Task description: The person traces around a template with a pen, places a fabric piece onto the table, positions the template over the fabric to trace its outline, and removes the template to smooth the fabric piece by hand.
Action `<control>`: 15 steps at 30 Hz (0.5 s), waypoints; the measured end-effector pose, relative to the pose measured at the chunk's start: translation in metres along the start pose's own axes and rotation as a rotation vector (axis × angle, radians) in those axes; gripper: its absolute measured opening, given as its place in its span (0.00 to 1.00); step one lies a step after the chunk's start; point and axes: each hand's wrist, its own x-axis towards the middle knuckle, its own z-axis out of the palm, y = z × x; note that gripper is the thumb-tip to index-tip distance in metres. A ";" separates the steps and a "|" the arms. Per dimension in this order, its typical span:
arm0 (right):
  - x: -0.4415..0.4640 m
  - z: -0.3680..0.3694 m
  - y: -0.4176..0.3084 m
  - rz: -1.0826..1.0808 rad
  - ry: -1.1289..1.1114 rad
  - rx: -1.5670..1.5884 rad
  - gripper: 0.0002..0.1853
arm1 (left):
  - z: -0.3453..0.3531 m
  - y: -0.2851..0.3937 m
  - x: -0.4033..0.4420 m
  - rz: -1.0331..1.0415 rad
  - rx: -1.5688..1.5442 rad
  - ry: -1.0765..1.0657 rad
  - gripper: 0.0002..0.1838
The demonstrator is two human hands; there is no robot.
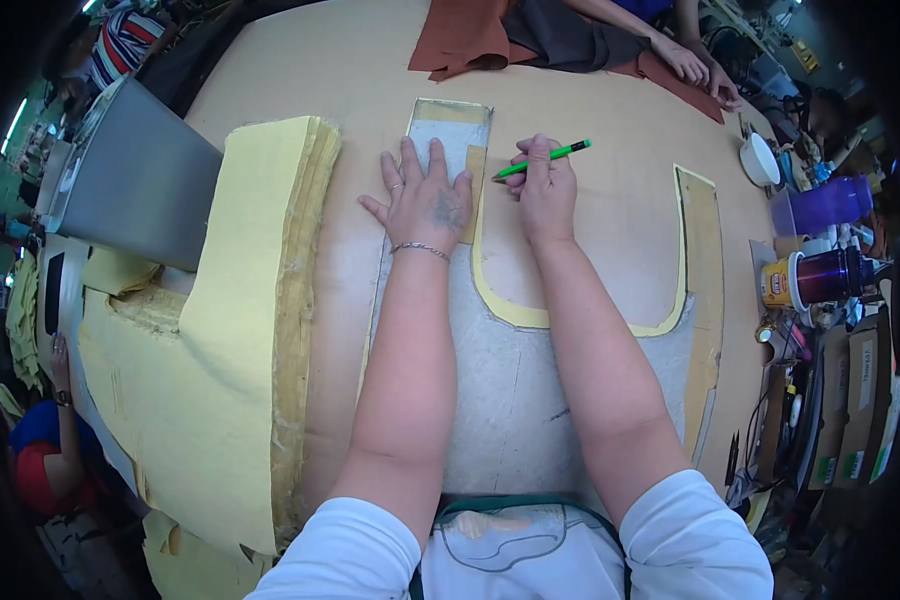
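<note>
A grey U-shaped template [500, 400] lies flat, with brown tape on parts of its edges. Pale yellow material [515, 315] shows along its inner curve. My left hand [430, 200] rests on the template's left arm, fingers spread. In my right hand [548, 195] is a green pencil [567, 151], gripped between thumb and fingers. Its dark tip points left, close to the inner edge of that same arm; whether it touches the surface I cannot tell.
A thick stack of yellow sheets [240, 300] lies left, beside a grey metal box [140, 170]. Brown and black pieces [570, 40] lie at the far edge near another person's hands [695, 70]. A white bowl [760, 160] and a yellow-labelled tub [778, 283] stand right.
</note>
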 end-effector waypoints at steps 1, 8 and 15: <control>0.002 0.001 0.002 -0.041 -0.009 -0.003 0.19 | -0.001 -0.002 0.002 0.017 -0.002 -0.007 0.33; 0.006 0.007 0.019 -0.202 -0.026 -0.130 0.11 | -0.009 -0.008 0.004 0.051 -0.076 -0.048 0.37; -0.003 0.008 0.018 -0.340 -0.034 -0.316 0.09 | -0.009 -0.007 0.004 0.052 -0.119 -0.023 0.37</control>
